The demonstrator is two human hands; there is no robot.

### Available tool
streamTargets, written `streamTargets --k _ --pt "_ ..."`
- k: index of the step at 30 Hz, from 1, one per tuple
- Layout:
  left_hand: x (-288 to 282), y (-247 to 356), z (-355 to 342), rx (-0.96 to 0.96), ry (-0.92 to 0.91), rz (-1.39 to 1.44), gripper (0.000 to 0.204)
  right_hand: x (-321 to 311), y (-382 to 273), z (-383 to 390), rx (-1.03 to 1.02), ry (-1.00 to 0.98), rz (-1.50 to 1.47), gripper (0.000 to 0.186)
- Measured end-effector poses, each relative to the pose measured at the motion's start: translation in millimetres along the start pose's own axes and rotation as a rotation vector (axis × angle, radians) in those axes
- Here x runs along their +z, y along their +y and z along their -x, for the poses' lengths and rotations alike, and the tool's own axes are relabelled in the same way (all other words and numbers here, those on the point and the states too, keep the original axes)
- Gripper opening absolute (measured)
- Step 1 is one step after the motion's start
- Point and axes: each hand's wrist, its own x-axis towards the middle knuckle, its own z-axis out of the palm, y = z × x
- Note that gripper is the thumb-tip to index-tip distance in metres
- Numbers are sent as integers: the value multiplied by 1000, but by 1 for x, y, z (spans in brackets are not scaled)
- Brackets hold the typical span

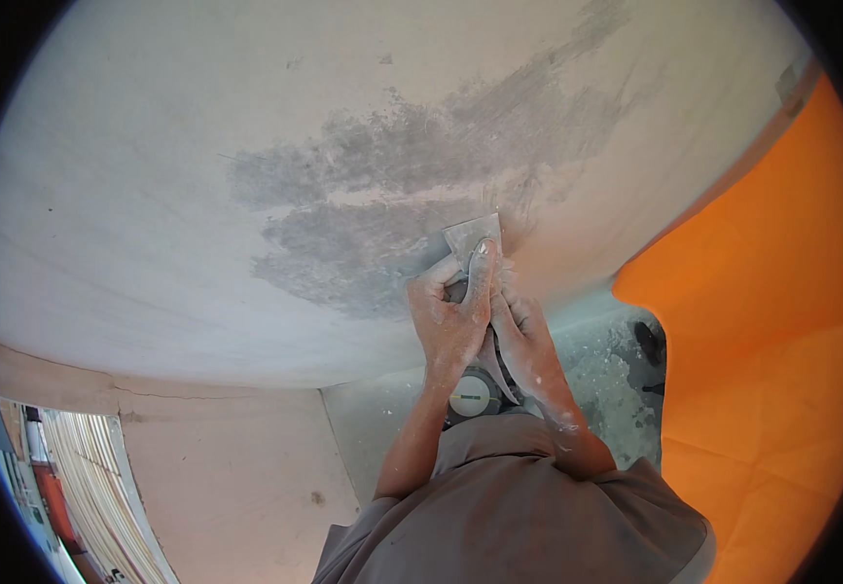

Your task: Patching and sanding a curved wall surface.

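A putty knife with a wide, dusty metal blade (473,234) is held up close to the pale wall (168,224). My left hand (448,321) is closed round it, one finger stretched along the blade. Just to the right and lower, my right hand (528,348) is also closed on the tool, though its fingertips are partly hidden. Both hands are coated in whitish dust. Behind and beside the blade, rough grey patches (392,156) spread across the wall. A dark, curved piece (501,365) hangs below the hands; I cannot make out what it belongs to.
An orange sheet (762,331) hangs along the right side. Below my hands is a round dark object with a white disc (475,396). The grey floor (601,360) is speckled white, with dark items by the sheet. Pale long strips (100,477) stand at lower left.
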Motion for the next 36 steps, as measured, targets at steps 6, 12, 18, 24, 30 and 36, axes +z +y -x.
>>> streamTargets --k 6,12,18,24,30,36 --pt "-2 30 -15 -16 -101 -31 26 4 -15 -5 -34 -15 -56 37" --pt "3 29 -13 -12 -74 31 26 -1 -20 -10 11 -17 -74 37" --pt "3 7 -5 2 -51 0 26 -7 -14 -7 -13 -3 73 35" --pt "7 19 -7 -15 -37 -34 27 -6 -8 -6 11 13 49 39" --pt "5 19 -16 45 -58 -25 27 -10 -27 -13 8 -29 62 39" --pt "7 14 -13 66 -23 -12 29 -5 -15 -12 22 9 2 35"
